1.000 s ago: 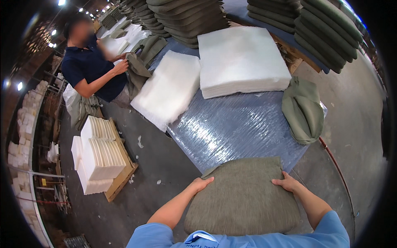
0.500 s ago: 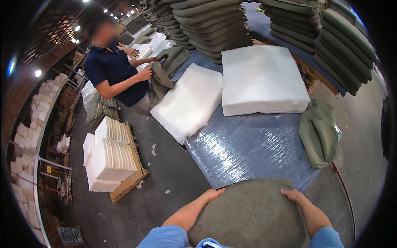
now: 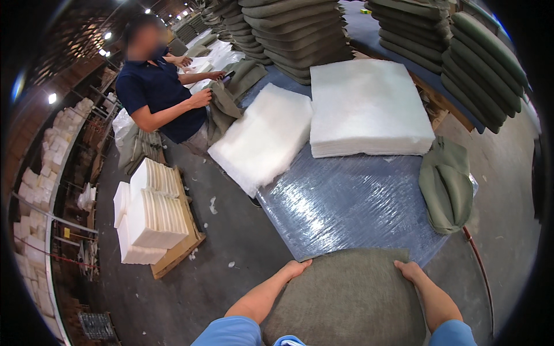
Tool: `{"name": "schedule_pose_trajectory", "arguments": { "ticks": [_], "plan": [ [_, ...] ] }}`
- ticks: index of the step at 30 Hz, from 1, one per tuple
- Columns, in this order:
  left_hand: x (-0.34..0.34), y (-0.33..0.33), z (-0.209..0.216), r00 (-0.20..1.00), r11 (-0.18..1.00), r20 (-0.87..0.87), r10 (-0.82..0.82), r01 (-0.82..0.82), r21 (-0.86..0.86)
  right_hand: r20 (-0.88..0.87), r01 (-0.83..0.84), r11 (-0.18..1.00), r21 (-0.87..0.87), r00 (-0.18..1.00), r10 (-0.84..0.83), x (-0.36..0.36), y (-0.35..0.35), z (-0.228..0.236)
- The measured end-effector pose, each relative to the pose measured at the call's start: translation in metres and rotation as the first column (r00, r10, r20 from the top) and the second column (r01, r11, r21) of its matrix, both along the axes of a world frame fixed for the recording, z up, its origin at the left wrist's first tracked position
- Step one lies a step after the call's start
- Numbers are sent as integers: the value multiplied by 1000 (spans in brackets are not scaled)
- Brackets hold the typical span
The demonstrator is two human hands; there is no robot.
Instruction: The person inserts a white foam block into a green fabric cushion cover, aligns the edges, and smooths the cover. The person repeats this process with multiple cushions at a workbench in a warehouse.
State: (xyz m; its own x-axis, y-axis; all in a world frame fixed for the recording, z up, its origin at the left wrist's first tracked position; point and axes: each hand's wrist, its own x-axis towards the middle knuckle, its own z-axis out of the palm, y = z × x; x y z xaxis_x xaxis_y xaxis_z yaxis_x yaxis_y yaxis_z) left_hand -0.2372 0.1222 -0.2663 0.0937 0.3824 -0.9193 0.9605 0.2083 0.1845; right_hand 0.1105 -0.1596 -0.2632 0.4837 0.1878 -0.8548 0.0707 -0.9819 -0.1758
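An olive-grey cushion spans the space between my arms at the lower edge, its far edge over the front of the table. My left hand grips its far left corner, fingers hidden beneath. At the far right corner, my right hand has a matching hold. Beyond it lies the film-covered blue table. A thick stack of white batting sheets rests there, with a looser white sheet to its left. Crumpled olive fabric covers hang at the table's right edge.
At left, a co-worker holds an olive fabric piece and a dark tool. White blocks sit on a wooden pallet on the floor. Tall cushion stacks rise behind; a red hose runs down the right.
My hands and the cushion stay nearly in place. The view shifts slightly. The co-worker's hand with the dark tool has moved a little.
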Motion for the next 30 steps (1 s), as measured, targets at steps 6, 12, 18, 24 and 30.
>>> {"name": "schedule_pose_trajectory", "arguments": {
  "ticks": [6, 12, 18, 24, 30],
  "plan": [
    [-3, -4, -2, 1000, 996, 22, -4, 2, 87, -8, 47, 998, 31, 999, -47, -3, -4, 0],
    [-4, -6, 6, 995, 986, 29, 91, -94, 141, -16, 89, 995, 46, 996, -89, -7, -1, 18],
    [-30, -41, 41, 766, 815, 281, 578, -525, -244, -57, 153, 979, 131, 988, -146, -9, -9, 23],
    [-72, -65, 69, 422, 530, 328, 845, -587, -612, -76, 122, 977, 174, 991, -110, -13, -14, 28],
    [-40, -19, 147, 466, 663, 473, 748, -496, -561, -149, 274, 908, 318, 960, -237, -10, -13, 40]
  ]
}}
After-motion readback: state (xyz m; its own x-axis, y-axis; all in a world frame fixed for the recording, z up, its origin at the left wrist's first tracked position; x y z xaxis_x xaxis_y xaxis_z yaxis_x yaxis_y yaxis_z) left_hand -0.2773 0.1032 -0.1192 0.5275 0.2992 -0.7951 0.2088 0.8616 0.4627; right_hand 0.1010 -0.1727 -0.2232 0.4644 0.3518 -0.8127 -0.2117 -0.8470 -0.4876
